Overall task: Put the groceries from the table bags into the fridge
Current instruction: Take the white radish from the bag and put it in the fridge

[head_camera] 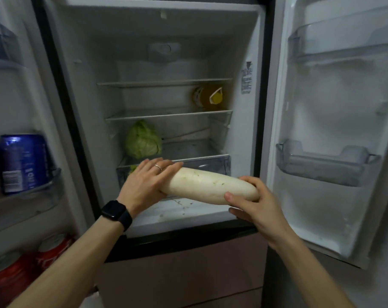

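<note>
A long white radish [207,185] lies sideways in front of the open fridge [166,63], level with the clear drawer [213,162] at the bottom of the compartment. My left hand [144,185], with a ring and a black watch, holds its left end, fingers laid over the top. My right hand [253,203] grips the right end, thumb and fingers curled round it. A green cabbage [142,140] sits on the lowest shelf behind the radish. A yellow oil bottle [208,97] lies on the middle shelf at the right.
The left door holds a blue can [22,162] in a rack and red cans [17,274] lower down. The right door stands wide open with a clear rack [321,167] and another rack [344,41] above it. A brown drawer front [184,274] is below.
</note>
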The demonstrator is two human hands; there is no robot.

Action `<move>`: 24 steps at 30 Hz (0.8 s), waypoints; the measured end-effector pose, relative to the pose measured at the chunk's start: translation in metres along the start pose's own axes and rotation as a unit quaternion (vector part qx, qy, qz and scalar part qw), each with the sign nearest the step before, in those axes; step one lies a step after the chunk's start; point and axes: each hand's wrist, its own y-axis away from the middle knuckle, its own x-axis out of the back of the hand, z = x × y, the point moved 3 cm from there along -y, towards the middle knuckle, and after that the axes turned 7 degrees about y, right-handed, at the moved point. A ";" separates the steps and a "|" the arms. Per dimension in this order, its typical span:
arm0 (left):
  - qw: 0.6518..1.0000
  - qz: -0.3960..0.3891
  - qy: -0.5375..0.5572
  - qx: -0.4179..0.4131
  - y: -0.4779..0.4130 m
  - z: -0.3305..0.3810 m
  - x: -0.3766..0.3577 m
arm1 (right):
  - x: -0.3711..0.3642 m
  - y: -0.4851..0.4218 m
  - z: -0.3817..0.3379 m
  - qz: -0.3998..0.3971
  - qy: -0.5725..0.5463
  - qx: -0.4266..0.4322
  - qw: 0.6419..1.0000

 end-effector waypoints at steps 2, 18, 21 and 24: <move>1.000 -0.016 -0.008 0.023 -0.012 -0.006 -0.009 | 0.003 -0.020 0.001 -0.007 0.019 0.010 1.000; 0.988 -0.118 0.082 0.049 -0.139 -0.068 -0.132 | -0.021 -0.164 0.046 0.152 -0.079 -0.005 0.985; 0.979 -0.101 0.129 0.119 -0.157 -0.086 -0.164 | -0.031 -0.206 0.054 0.182 -0.079 0.000 0.980; 0.959 -0.063 0.171 0.217 -0.156 -0.101 -0.198 | -0.043 -0.252 0.067 0.210 -0.042 0.001 0.977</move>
